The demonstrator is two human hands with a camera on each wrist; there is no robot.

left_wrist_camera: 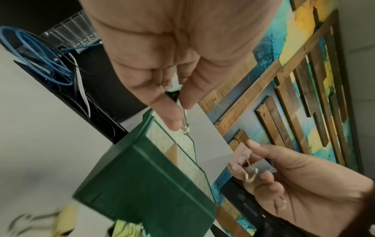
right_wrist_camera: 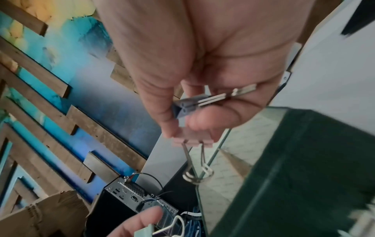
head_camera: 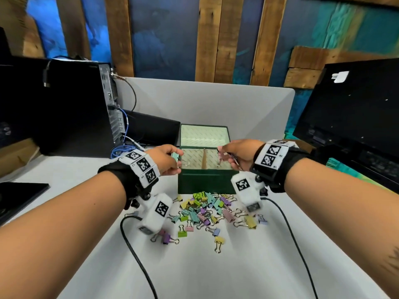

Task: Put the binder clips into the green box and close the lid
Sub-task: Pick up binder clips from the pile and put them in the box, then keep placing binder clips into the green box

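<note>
Both hands are hovering over the open green box (head_camera: 205, 182), each carrying clips. Left hand (head_camera: 165, 159) is pinching one mint clip (head_camera: 175, 157) between thumb and fingers at the box's 9 o'clock edge, wire handle hanging down over the left compartment. Right hand (head_camera: 236, 153) is at the 3 o'clock edge, pinching a pink clip (right_wrist_camera: 192, 141) at the fingertips, handles dangling over the right compartment, and is also holding a grey-blue clip (right_wrist_camera: 185, 106) tucked back against the palm.

Lid (head_camera: 204, 135) is standing up at the box's 12 o'clock side, hinged open. A cardboard divider (head_camera: 204, 158) is splitting the inside in two. Both compartments are looking nearly bare; I can't tell for sure what is lying on the bottom.

Most of the job is pending: the pile of clips (head_camera: 207, 212) is sitting on the white table (head_camera: 237, 266) just beside the box's front wall, at 6 o'clock.

Doing this drop well, my read:
- Get each clip fully inside the rim before letting go; handles are catching on edges easily.
- Right hand: let the pink one go first, then roll the grey-blue one forward to the fingertips.
- Keep wrists clear of the upright lid so it isn't getting knocked shut.
</note>
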